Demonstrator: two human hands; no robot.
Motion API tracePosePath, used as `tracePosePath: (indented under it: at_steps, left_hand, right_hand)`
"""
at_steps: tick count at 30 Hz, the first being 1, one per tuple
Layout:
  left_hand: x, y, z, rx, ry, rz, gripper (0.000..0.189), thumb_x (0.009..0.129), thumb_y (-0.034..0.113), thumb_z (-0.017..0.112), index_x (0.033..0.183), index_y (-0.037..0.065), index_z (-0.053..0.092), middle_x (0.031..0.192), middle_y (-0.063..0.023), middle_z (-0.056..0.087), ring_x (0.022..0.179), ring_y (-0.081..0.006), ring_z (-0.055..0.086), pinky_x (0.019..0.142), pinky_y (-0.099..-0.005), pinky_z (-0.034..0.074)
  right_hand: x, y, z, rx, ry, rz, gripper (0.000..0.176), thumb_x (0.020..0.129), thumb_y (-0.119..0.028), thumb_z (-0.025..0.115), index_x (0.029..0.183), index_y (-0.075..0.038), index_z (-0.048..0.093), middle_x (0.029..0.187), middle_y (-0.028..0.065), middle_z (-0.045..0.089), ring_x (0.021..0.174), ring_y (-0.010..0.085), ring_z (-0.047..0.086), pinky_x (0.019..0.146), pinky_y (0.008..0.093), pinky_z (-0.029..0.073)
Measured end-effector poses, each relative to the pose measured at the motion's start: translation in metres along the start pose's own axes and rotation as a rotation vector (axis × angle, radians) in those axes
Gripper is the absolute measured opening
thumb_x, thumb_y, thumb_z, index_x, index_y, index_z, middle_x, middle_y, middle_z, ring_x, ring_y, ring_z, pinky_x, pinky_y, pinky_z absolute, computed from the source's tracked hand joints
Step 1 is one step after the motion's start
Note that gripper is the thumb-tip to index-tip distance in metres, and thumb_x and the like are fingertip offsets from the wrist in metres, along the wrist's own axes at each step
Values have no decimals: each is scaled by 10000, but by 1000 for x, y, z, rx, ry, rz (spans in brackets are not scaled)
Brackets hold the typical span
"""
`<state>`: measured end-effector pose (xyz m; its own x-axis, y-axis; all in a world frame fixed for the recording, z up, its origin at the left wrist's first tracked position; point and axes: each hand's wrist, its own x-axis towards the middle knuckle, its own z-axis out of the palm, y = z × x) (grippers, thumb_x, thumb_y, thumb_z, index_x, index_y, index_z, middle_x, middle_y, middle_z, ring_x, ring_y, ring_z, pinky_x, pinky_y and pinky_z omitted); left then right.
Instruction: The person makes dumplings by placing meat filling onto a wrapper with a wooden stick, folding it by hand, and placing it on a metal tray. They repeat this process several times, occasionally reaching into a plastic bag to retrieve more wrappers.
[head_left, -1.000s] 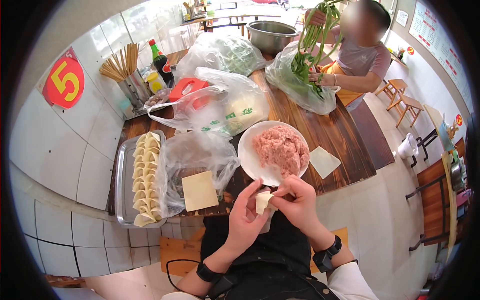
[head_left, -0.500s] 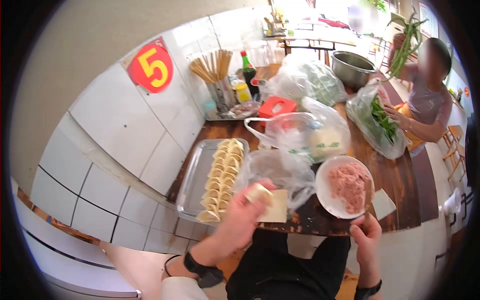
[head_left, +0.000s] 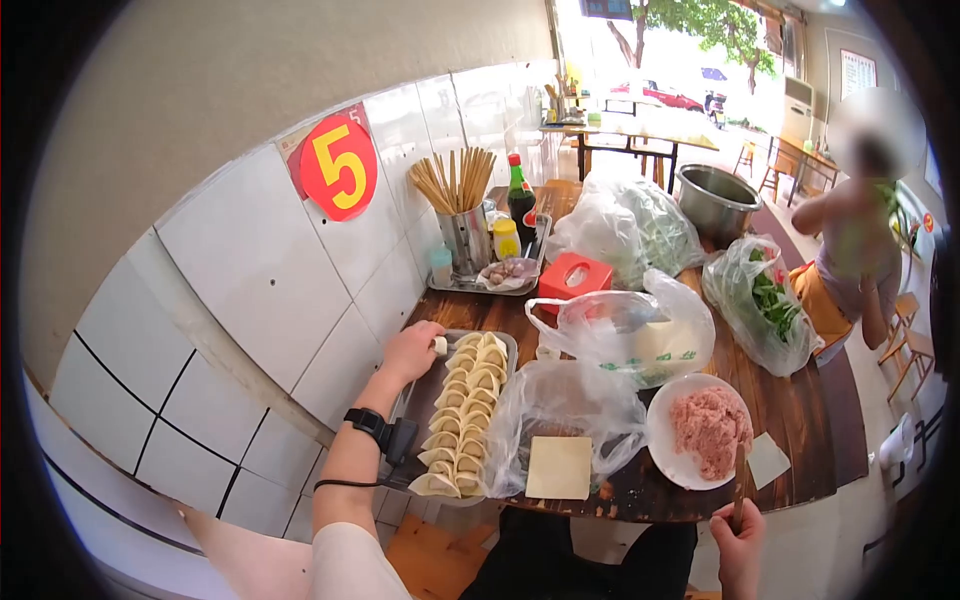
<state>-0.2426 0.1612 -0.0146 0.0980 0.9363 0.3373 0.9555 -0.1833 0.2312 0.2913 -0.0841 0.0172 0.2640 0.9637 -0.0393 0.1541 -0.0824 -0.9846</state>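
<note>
My left hand (head_left: 412, 352) is over the far left part of the metal tray (head_left: 400, 470), its fingers closed on a small pale dumpling (head_left: 439, 345). Two columns of folded dumplings (head_left: 462, 415) lie along the tray's right side. My right hand (head_left: 738, 535) grips a thin wooden stick (head_left: 739, 490) whose upper end touches the edge of the minced meat (head_left: 708, 430). The meat lies in a white bowl (head_left: 664, 462). A stack of square wrappers (head_left: 559, 467) sits near the table's front edge, and another wrapper (head_left: 768, 460) lies right of the bowl.
Clear plastic bags (head_left: 640, 330) cover the middle of the table (head_left: 790, 400). Behind are a red tissue box (head_left: 574, 276), a chopstick holder (head_left: 464, 240), a sauce bottle (head_left: 521, 200) and a metal pot (head_left: 718, 205). Another person (head_left: 860, 240) stands at the right by a bag of greens (head_left: 765, 305).
My left hand has moved from the wrappers up and left to the tray with the dumpling. The view has shifted. The other person has turned and moved the long green vegetables away from the bag.
</note>
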Motion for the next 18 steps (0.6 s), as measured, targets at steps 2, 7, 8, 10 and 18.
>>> tracePosePath:
  at_steps: [2, 7, 8, 10, 18]
  left_hand:
    - [5, 8, 0, 11, -33, 0, 246, 839, 114, 585, 1084, 118, 612, 1068, -78, 635, 1018, -302, 616, 839, -423, 512]
    - [11, 12, 7, 10, -47, 92, 303, 830, 143, 638, 1130, 125, 598, 1103, -79, 611, 1015, -299, 624, 833, -420, 522]
    - [12, 14, 7, 1, -61, 85, 334, 822, 151, 662, 1150, 128, 598, 1134, -80, 606, 1019, -303, 624, 832, -418, 524]
    - [11, 17, 10, 14, -54, 50, 357, 823, 159, 669, 1170, 124, 589, 1147, -83, 599, 1016, -308, 624, 834, -421, 525]
    - [-19, 68, -28, 92, 264, -124, 383, 827, 153, 674, 1193, 96, 578, 1098, -108, 610, 906, -305, 648, 762, -413, 529]
  right_hand:
    - [-2, 2, 0, -52, -28, -10, 105, 831, -2, 635, 804, -55, 548, 669, -63, 460, 620, 25, 415, 570, 206, 314]
    - [2, 12, 3, -43, -108, -129, 75, 911, -37, 670, 888, -22, 600, 724, -52, 478, 656, 39, 417, 584, 209, 337]
    - [2, 14, 5, -43, -115, -143, 75, 911, -37, 670, 890, -21, 600, 723, -52, 478, 654, 39, 416, 583, 209, 336]
    - [1, 16, 7, -47, -120, -157, 75, 911, -36, 671, 891, -20, 601, 723, -53, 477, 653, 39, 416, 581, 209, 336]
    - [2, 10, -4, -99, -97, -80, 83, 865, -18, 622, 871, -47, 545, 718, -53, 471, 654, 32, 430, 595, 207, 341]
